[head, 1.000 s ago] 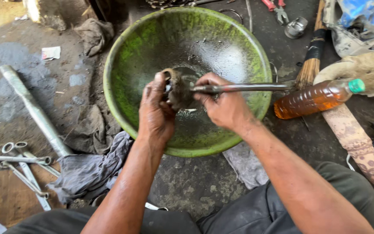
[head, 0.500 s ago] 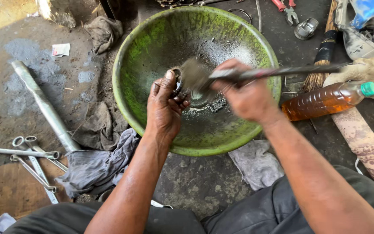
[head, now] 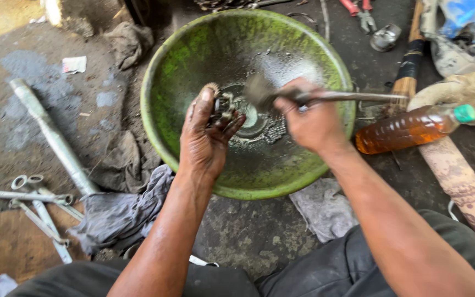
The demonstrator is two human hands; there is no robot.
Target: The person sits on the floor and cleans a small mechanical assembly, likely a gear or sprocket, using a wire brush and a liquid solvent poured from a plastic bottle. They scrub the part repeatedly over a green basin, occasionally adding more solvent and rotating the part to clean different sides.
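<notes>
My left hand [head: 205,137] grips a small round toothed metal part [head: 219,106], dark with grease, over a wide green basin [head: 166,77]. My right hand [head: 310,121] holds a long-handled brush [head: 325,97], its dirty bristle head [head: 258,91] just right of the part and a little apart from it. A short length of chain [head: 273,131] lies in the wet bottom of the basin.
A plastic bottle of amber liquid [head: 413,127] lies right of the basin beside a broom [head: 405,71]. Red-handled pliers [head: 358,12] lie at the back. Rags [head: 119,214], a metal tube [head: 50,135] and several ring spanners [head: 34,203] lie on the left floor.
The brush head has pulled off the part, swung up and right, then come partly back down. My left hand has turned the part and shifted slightly left.
</notes>
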